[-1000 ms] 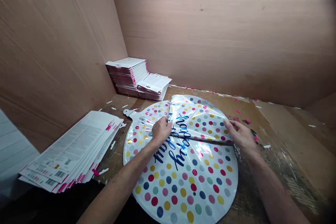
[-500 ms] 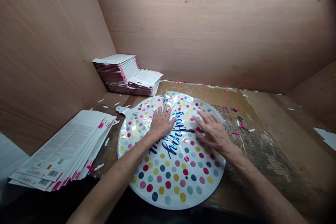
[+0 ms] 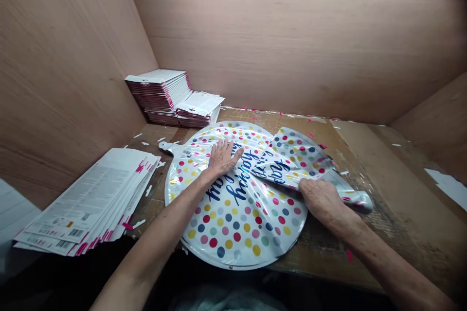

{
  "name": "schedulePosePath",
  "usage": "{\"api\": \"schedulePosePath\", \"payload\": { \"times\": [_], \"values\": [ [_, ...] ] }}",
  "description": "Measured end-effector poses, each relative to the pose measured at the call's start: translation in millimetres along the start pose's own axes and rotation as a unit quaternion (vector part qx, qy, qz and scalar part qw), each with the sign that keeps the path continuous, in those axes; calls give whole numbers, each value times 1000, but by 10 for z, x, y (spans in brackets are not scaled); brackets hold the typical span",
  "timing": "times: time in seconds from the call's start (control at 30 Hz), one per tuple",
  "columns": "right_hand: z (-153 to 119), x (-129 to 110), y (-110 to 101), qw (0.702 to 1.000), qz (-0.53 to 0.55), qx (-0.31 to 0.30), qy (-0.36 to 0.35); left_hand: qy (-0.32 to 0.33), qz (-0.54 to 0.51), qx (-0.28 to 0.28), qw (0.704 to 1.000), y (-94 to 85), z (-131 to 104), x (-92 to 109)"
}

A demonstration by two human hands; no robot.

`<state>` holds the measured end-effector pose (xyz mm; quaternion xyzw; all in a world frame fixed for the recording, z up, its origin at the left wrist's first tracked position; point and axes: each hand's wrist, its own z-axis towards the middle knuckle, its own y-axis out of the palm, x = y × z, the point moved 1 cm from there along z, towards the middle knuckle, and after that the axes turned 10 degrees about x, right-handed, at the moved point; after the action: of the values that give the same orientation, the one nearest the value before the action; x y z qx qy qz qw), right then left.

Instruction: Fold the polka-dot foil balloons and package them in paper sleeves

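A round, flat foil balloon [image 3: 237,233] with coloured dots and blue lettering lies on the cardboard-covered table, its small neck tab pointing left. My left hand [image 3: 223,158] rests on its upper middle, fingers spread, holding nothing. At the right, a dotted foil sheet [image 3: 297,153] with the same lettering is lifted and creased over the round one, trailing off to a curled silvery end. My right hand [image 3: 321,197] is closed on the lower edge of this sheet; its fingertips are partly hidden.
A tall stack of white and pink card packets [image 3: 156,99] stands in the back left corner, beside a lower one [image 3: 200,104]. More cards [image 3: 87,199] fan out at the left. Wooden panels [image 3: 273,39] enclose the table [image 3: 379,175]. Pink and white scraps lie about.
My right hand has closed on a foil sheet and pulled it rightwards, leaving it folded and raised. My left hand has stayed on the balloon. The view has shifted slightly.
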<state>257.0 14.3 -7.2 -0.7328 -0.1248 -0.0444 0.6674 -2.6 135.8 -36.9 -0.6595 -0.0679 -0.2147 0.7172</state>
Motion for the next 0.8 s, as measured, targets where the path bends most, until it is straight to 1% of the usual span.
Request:
{"api": "schedulePosePath", "payload": {
  "times": [0.03, 0.07, 0.1, 0.13, 0.17, 0.2, 0.23, 0.27, 0.3, 0.37, 0.4, 0.43, 0.5, 0.53, 0.57, 0.6, 0.63, 0.7, 0.77, 0.8],
  "values": [
    [-60, -66, 8, 1000, 7, 7, 20, 6, -7, 5, 1000, -67, -72, 49],
    [-98, -165, 10, 999, 19, 31, 31, 32, -13, 19, 999, -136, -180, 112],
    [-122, -287, 4, 996, 37, 72, 30, 76, -19, 40, 996, -199, -320, 180],
    [-140, -421, -11, 991, 61, 120, 18, 147, -22, 65, 987, -249, -484, 249],
    [-161, -549, -35, 983, 90, 163, 1, 222, -24, 83, 971, -280, -659, 307],
    [-192, -660, -68, 972, 126, 196, -26, 274, -24, 92, 957, -292, -827, 340],
    [-235, -744, -107, 960, 169, 215, -66, 301, -27, 97, 948, -288, -972, 343],
    [-289, -793, -147, 944, 216, 219, -117, 305, -32, 101, 946, -277, -1085, 314],
    [-348, -806, -182, 926, 261, 211, -174, 291, -44, 107, 950, -266, -1162, 252],
    [-445, -742, -215, 882, 324, 202, -277, 242, -86, 124, 958, -276, -1229, 53],
    [-466, -688, -203, 866, 333, 209, -309, 220, -114, 130, 960, -301, -1238, -66],
    [-463, -637, -172, 856, 331, 228, -326, 206, -140, 132, 959, -337, -1245, -184],
    [-393, -589, -74, 848, 306, 282, -328, 203, -171, 124, 956, -422, -1284, -378],
    [-338, -600, -21, 847, 293, 301, -326, 211, -167, 116, 956, -459, -1324, -444],
    [-278, -631, 22, 847, 284, 306, -328, 221, -151, 112, 957, -487, -1376, -489],
    [-218, -674, 50, 850, 280, 297, -333, 228, -127, 112, 959, -504, -1438, -516],
    [-159, -722, 59, 857, 280, 276, -333, 230, -100, 115, 961, -510, -1503, -529],
    [-44, -807, 24, 876, 300, 221, -307, 211, -59, 132, 967, -492, -1616, -529],
    [78, -868, -52, 889, 350, 175, -240, 159, -54, 146, 975, -452, -1671, -513],
    [145, -895, -87, 892, 377, 155, -195, 120, -57, 156, 979, -431, -1672, -503]
  ]
}}
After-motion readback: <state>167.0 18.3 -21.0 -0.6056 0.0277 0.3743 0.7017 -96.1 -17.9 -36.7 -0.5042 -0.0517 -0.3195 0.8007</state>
